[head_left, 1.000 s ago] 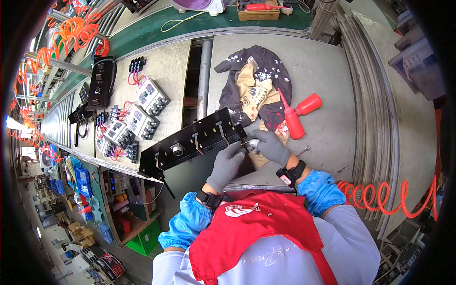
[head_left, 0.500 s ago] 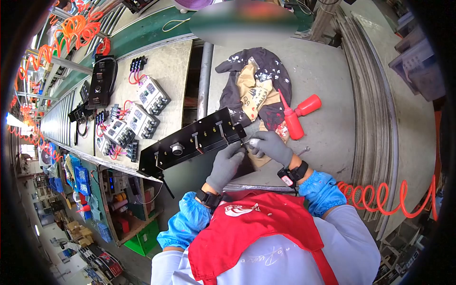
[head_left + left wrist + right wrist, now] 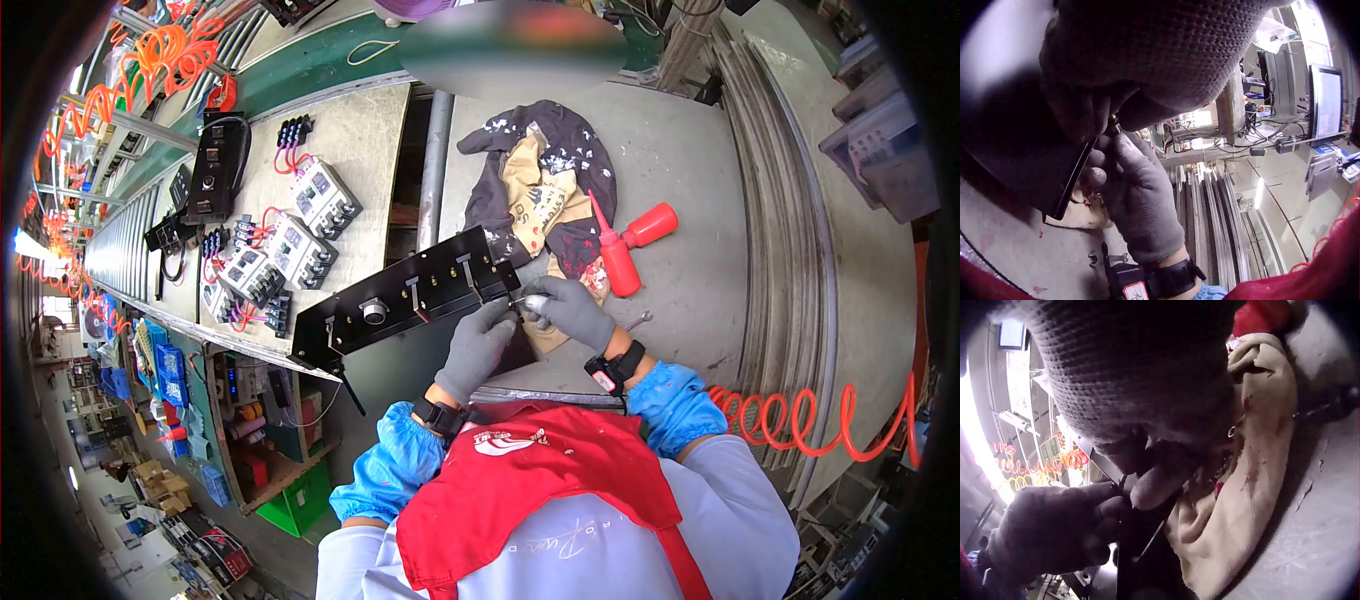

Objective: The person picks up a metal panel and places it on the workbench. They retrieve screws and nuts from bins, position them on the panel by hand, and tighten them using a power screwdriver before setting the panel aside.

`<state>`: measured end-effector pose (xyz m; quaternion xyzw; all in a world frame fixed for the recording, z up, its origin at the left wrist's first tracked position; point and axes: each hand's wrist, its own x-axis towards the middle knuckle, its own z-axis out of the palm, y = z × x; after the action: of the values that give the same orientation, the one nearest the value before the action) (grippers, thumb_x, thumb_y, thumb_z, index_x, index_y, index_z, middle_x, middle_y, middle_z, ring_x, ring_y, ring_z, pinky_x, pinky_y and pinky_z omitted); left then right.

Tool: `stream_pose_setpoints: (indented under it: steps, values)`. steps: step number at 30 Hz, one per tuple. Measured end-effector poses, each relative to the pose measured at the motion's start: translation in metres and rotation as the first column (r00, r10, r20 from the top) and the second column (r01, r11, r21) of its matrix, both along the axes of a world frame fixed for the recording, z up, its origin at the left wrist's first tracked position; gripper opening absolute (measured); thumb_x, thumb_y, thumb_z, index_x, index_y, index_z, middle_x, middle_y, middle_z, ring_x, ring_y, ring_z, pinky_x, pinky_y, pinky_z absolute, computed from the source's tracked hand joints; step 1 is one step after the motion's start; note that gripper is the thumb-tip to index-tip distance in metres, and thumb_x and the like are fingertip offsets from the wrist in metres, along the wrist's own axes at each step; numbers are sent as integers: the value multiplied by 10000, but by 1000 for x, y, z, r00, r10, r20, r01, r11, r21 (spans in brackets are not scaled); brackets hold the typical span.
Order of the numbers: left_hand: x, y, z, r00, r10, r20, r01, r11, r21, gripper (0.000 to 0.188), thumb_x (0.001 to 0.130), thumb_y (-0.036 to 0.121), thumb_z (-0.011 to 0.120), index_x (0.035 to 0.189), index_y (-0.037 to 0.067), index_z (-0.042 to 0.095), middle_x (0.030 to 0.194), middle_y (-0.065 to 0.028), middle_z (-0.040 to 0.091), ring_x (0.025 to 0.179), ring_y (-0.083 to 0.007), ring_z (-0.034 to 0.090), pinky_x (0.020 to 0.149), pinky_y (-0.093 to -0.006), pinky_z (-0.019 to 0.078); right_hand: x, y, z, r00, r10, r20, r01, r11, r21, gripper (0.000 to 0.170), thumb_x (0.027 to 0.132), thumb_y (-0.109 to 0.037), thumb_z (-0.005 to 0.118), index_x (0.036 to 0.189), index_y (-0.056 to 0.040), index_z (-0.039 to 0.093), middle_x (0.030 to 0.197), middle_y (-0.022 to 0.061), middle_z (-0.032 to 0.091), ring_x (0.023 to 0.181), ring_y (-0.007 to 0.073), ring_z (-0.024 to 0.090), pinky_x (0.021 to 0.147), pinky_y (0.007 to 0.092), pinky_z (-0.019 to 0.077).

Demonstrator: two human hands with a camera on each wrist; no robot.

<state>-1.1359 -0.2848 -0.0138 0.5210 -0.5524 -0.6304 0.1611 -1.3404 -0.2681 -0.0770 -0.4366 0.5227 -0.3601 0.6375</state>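
A long black metal panel [image 3: 400,305] with brackets and a round silver-rimmed fitting lies slantwise at the table's near edge. Gloved in grey, my left hand [image 3: 475,350] holds the panel's right end, fingers curled at its edge. Opposite it, my right hand [image 3: 570,312] pinches a small metal piece close against that edge; its kind is hidden by the fingertips. In the left wrist view a small brass-coloured part [image 3: 1114,119] shows between the two hands. The right wrist view shows both hands' fingertips meeting at the dark panel edge [image 3: 1132,550].
Beyond the hands lies a stained dark and tan cloth [image 3: 540,190], with red squeeze bottles [image 3: 620,262] beside it. A wrench [image 3: 640,319] rests near the right wrist. Several wired circuit breakers [image 3: 300,250] stand on the left table. An orange coiled hose [image 3: 800,420] hangs at right.
Both hands stay at the panel's right end, with the right fingers shifting only slightly. The panel stays in place.
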Motion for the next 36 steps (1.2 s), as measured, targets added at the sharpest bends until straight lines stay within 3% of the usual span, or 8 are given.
stream_pose_setpoints:
  steps: [7, 9, 11, 13, 21, 26, 32, 36]
  values:
    - [0, 2, -7, 997, 24, -68, -24, 1000, -3, 428, 899, 103, 572, 1291, -68, 552, 1024, -73, 663, 851, -103, 581, 755, -258, 486, 4, -6, 17, 995, -9, -97, 15, 998, 61, 270, 930, -184, 600, 1123, -3, 659, 807, 37, 663, 642, 86, 612, 552, 241, 509]
    - [-1, 1, -3, 1000, -8, 9, 10, 980, -197, 405, 861, 176, 574, 1207, -32, 609, 1002, -208, 685, 909, -271, 674, 808, -362, 511, 5, -4, 16, 994, 14, -112, -3, 996, 91, 276, 948, -182, 565, 1125, 11, 654, 805, 46, 655, 616, 81, 596, 521, 233, 494]
    - [-3, -2, 9, 997, -40, 68, 47, 993, -107, 373, 887, 172, 589, 1195, -37, 619, 916, -101, 663, 808, -139, 583, 744, -310, 492, 6, -4, 23, 997, 10, -75, 2, 988, 156, 262, 957, -188, 552, 1101, 3, 658, 797, 44, 652, 605, 71, 588, 511, 219, 481]
    - [-1, 0, 3, 997, -34, 62, 47, 975, -219, 354, 869, 173, 591, 1160, -22, 634, 908, -148, 675, 816, -202, 634, 754, -356, 507, 7, -3, 10, 999, -23, -33, 25, 996, 89, 248, 941, -185, 573, 1106, -24, 663, 789, 26, 649, 605, 80, 583, 536, 232, 499]
    - [12, 17, -32, 991, -132, -10, 124, 953, -278, 511, 816, 179, 601, 1284, -24, 565, 1119, -228, 664, 1014, -350, 651, 886, -403, 503, 10, -3, 21, 995, -62, 84, 57, 996, 64, 270, 928, -107, 533, 1137, 39, 622, 884, 76, 653, 674, 125, 620, 576, 252, 526]
    - [48, 44, -18, 996, 36, -77, -42, 997, -71, 523, 777, 147, 584, 1266, -40, 584, 997, -176, 681, 863, -257, 660, 758, -357, 518, 14, 4, 0, 987, -140, 75, 142, 990, -17, 310, 972, -158, 534, 1225, 16, 573, 841, 43, 602, 656, 114, 575, 565, 232, 506]
    - [98, 66, -29, 959, 257, -123, -254, 967, 38, 465, 767, 120, 599, 1207, -30, 626, 842, -122, 656, 685, -194, 630, 591, -338, 505, 14, -3, -4, 985, -112, -130, 114, 993, 10, 209, 1001, -271, 482, 930, -89, 559, 680, -28, 524, 485, 55, 462, 405, 197, 360]
    - [138, 78, -38, 863, 482, -149, -458, 873, 170, 375, 800, 124, 589, 1120, -63, 648, 803, -81, 632, 673, -155, 603, 583, -300, 496, 11, -8, -14, 989, -149, 21, 145, 982, 122, 209, 989, -333, 533, 1005, -129, 576, 709, -46, 521, 512, 49, 459, 411, 190, 341]
